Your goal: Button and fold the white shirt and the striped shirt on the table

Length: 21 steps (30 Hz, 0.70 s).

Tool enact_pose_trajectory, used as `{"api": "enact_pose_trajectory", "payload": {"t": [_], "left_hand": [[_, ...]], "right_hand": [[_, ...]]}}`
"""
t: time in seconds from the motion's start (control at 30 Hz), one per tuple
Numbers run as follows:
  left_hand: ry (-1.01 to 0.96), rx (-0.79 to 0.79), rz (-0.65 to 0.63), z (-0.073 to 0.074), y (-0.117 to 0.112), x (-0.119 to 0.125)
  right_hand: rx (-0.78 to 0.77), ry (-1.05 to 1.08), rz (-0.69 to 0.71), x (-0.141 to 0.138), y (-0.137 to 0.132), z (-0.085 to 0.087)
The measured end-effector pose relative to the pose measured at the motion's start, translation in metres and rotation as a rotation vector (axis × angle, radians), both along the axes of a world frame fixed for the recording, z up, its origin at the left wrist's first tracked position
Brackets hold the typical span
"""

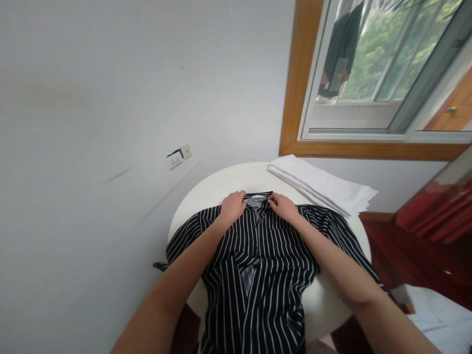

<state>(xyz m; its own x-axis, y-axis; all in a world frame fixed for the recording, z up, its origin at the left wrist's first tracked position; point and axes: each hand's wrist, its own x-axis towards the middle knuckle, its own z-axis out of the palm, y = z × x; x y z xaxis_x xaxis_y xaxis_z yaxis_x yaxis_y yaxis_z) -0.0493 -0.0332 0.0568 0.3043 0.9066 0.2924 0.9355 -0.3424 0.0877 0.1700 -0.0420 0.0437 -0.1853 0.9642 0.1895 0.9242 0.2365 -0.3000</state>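
Observation:
A black shirt with white stripes (280,246) lies front up across a round white table (224,179), its collar toward the wall and its lower part hanging over the near edge. My left hand (234,206) is at the left side of the collar, fingers closed on its edge. On the other side, my right hand (283,206) pinches the right collar edge between thumb and fingers. The neck opening shows between both hands, with a pale label inside. Both sleeves spread outward, and the front gapes open below the chest.
Folded white cloth (317,184) lies at the table's back right, overhanging the edge. A wall socket (174,160) is behind the table on the left. A wood-framed window (289,123) is at the right. White material (438,309) and a red curtain (435,211) are lower right.

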Motion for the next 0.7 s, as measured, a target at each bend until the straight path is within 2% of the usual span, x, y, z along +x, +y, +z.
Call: {"api": "enact_pose_trajectory", "payload": {"t": [0.13, 0.27, 0.37, 0.43, 0.53, 0.63, 0.7], "left_hand": [[0.036, -0.11, 0.062, -0.007, 0.02, 0.012], [0.022, -0.064, 0.056, -0.023, 0.018, 0.005], [0.032, -0.059, 0.033, -0.029, 0.015, -0.005], [0.049, -0.074, 0.025, -0.028, 0.016, -0.01], [0.045, -0.072, 0.012, -0.017, 0.022, -0.01], [0.002, -0.011, 0.028, -0.005, 0.031, -0.002], [-0.006, 0.026, 0.065, -0.002, 0.036, 0.005]], "right_hand": [[-0.062, -0.049, 0.016, -0.013, 0.022, -0.003], [-0.109, -0.139, 0.084, -0.012, 0.027, -0.014], [-0.129, -0.173, 0.113, -0.006, 0.028, -0.018], [-0.112, -0.171, 0.118, -0.004, 0.03, -0.017], [-0.021, -0.091, 0.096, -0.004, 0.033, -0.011], [0.094, 0.041, 0.043, -0.008, 0.036, -0.008], [0.139, 0.12, 0.034, -0.012, 0.039, -0.013]]}}
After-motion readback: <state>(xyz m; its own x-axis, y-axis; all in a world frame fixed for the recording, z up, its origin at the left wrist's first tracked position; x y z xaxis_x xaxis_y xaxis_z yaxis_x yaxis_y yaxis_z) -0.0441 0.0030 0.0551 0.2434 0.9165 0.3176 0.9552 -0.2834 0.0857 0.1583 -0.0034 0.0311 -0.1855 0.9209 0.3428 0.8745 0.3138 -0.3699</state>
